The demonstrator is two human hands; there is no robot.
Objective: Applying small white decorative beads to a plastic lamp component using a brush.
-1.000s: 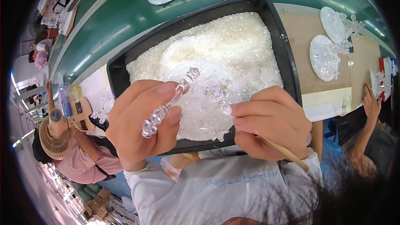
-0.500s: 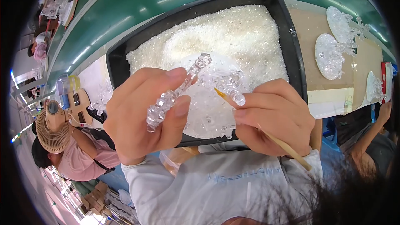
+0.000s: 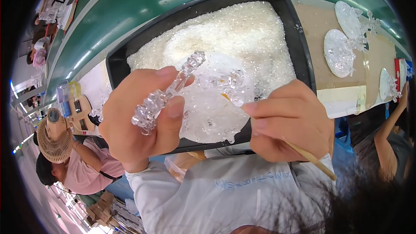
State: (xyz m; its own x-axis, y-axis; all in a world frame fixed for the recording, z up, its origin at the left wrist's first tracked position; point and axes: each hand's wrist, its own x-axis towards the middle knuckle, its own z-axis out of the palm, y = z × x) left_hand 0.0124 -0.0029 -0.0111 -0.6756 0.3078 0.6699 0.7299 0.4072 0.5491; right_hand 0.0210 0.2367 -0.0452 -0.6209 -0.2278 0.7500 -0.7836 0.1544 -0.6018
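My left hand (image 3: 143, 112) is closed around a clear, knobby stem (image 3: 167, 95), its upper end slanting away to the right. Behind the stem is a round, clear-white disc (image 3: 208, 125) with a clear raised ornament (image 3: 232, 80) on it; whether stem and disc are one piece I cannot tell. My right hand (image 3: 294, 123) pinches a thin paintbrush (image 3: 312, 158) with a wooden handle. The brush's yellow tip is at the ornament, and a small yellow spot shows just above it. Both hands are over the near part of the black tray (image 3: 303, 52).
White, glittering granules (image 3: 242, 21) fill the tray. On the brown board (image 3: 314, 26) at right lie several clear discs (image 3: 339, 53) with stems. A person in pink (image 3: 89, 164) sits at left by a beige fan (image 3: 55, 141); another person's arm (image 3: 388, 141) is at far right.
My left hand and the stem have shifted left and slightly down. The right hand has moved slightly right, and a yellow spot now shows on the ornament above the brush tip.
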